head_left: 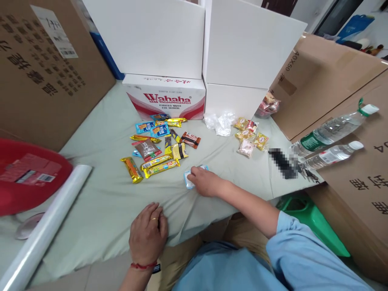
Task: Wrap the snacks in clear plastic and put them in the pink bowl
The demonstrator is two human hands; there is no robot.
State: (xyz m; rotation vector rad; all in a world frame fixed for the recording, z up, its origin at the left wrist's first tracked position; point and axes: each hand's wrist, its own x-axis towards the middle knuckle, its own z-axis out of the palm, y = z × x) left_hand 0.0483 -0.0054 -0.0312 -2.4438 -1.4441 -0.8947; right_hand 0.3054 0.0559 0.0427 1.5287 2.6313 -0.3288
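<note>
My right hand point(204, 182) reaches in over the middle of the table. Its fingers are closed on a small blue-and-white packet point(188, 180), which lies on the cloth and is partly hidden under them. My left hand point(148, 232) rests on the cloth near the front edge, loosely curled, with nothing visible in it. Beyond my hands is a group of wrapped snacks: yellow snack bars point(162, 167), an orange-gold packet point(131, 169), a brown packet point(146, 149), blue sachets point(159, 129) and a brown-red packet point(190, 140).
Small yellow packets point(260, 141) and a pink-white packet point(245, 148) lie to the right, beside crumpled clear plastic point(222, 123). A Wahaha box point(166, 99) stands behind. Two water bottles point(327, 133) are at right; a white roll point(51, 226) and red object point(30, 178) at left.
</note>
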